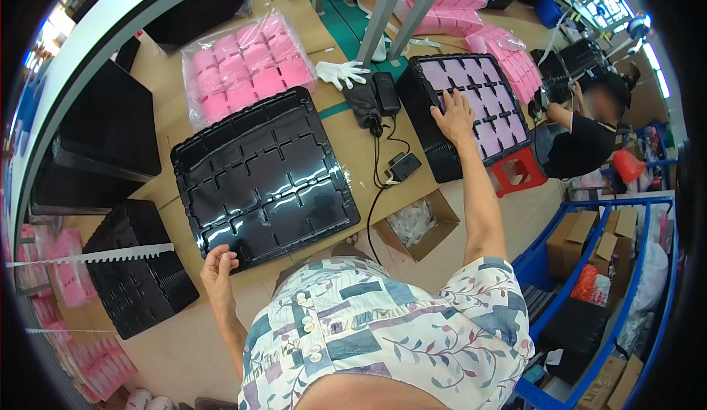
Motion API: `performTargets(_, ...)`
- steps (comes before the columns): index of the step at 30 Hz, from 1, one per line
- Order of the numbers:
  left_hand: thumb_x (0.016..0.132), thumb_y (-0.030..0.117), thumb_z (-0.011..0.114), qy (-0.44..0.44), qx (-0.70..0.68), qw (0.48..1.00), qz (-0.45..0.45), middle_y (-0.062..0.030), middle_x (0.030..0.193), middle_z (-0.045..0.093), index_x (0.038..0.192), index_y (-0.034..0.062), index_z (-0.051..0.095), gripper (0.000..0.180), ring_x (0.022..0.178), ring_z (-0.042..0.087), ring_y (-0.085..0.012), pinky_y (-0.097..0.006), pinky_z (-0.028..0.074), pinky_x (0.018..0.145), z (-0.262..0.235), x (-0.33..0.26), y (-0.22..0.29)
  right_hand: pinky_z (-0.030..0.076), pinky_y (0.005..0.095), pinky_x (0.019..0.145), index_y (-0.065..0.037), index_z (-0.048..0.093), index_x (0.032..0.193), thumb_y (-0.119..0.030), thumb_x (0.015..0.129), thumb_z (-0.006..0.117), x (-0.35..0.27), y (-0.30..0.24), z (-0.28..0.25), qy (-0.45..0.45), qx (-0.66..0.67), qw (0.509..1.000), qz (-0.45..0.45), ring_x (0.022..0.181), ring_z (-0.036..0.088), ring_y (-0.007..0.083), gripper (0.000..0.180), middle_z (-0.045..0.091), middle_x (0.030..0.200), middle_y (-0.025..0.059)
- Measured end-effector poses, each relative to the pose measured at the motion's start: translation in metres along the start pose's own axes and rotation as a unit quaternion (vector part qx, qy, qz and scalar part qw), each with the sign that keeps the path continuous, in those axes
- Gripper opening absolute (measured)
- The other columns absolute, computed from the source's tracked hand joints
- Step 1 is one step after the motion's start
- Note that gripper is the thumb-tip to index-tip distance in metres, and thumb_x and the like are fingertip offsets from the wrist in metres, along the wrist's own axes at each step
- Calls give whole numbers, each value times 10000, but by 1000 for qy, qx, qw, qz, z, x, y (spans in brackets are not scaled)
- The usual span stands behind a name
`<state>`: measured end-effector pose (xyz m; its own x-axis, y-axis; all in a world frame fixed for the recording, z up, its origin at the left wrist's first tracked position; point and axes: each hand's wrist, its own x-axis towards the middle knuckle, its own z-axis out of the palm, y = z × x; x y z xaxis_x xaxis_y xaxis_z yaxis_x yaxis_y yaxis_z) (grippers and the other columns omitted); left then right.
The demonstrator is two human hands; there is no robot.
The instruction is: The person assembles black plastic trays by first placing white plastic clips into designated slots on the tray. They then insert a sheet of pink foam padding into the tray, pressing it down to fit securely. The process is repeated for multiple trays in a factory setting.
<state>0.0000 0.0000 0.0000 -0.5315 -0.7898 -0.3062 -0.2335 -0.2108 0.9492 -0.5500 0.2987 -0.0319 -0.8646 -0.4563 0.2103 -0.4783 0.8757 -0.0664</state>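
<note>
A black plastic tray [269, 181] with moulded, empty compartments lies in front of me on the workbench. At its near left corner my left hand [219, 264] has its fingers curled together on the edge. My right hand [455, 119] reaches out to the right, fingers spread, touching lilac blocks [490, 104] set in rows. Those blocks fill the top of a stack of black trays [428, 126]. Between the two trays lie a black pouch [362, 104], a black power adapter [386, 93] and a smaller black box [403, 167] with cables.
Pink blocks in clear plastic [247, 64] and a white glove [342, 75] lie beyond the tray. Black tray stacks [140, 270] stand at left. A cardboard box [416, 226] sits below the bench edge, a red stool [519, 173] at right. A co-worker [582, 141] works nearby.
</note>
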Motion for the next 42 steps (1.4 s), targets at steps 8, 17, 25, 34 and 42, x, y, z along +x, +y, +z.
performTargets(8,958,103,582,-6,-10,999,-34,-33,896,656,1100,0,640,185,771,583,-79,-222,480,734,4,10,-6,282,552,1078,-103,489,1384,-465,843,597,0,9,-5,-9,-4,1000,-3,1378,314,364,660,384,1476,187)
performTargets(17,949,92,585,65,-3,997,-38,-42,918,645,1137,-13,623,220,801,596,-92,-225,491,754,-10,-4,4,313,525,1078,-86,497,1380,-549,887,549,16,5,7,17,-54,996,-73,1308,424,391,678,486,1380,233)
performTargets(25,962,45,547,368,30,857,359,-46,1031,607,1227,-13,557,272,851,561,-99,-248,476,764,-137,-1,191,418,445,1013,50,575,1197,-113,861,652,-5,-177,-118,63,250,922,-288,1187,533,415,381,562,1279,249)
performTargets(34,1000,494,435,245,-33,765,595,-80,1177,584,1296,42,501,544,1053,562,-156,-312,454,906,-189,41,401,524,385,853,7,665,1017,-15,770,687,-30,-426,-352,291,418,574,-642,955,672,317,248,674,1089,161)
performTargets(42,978,537,466,109,-129,789,590,-62,1045,572,1162,56,490,515,1044,574,-129,-289,470,962,-153,23,468,507,378,839,22,634,1142,-515,908,570,22,-517,-536,370,551,573,-480,970,653,270,590,667,1088,203)
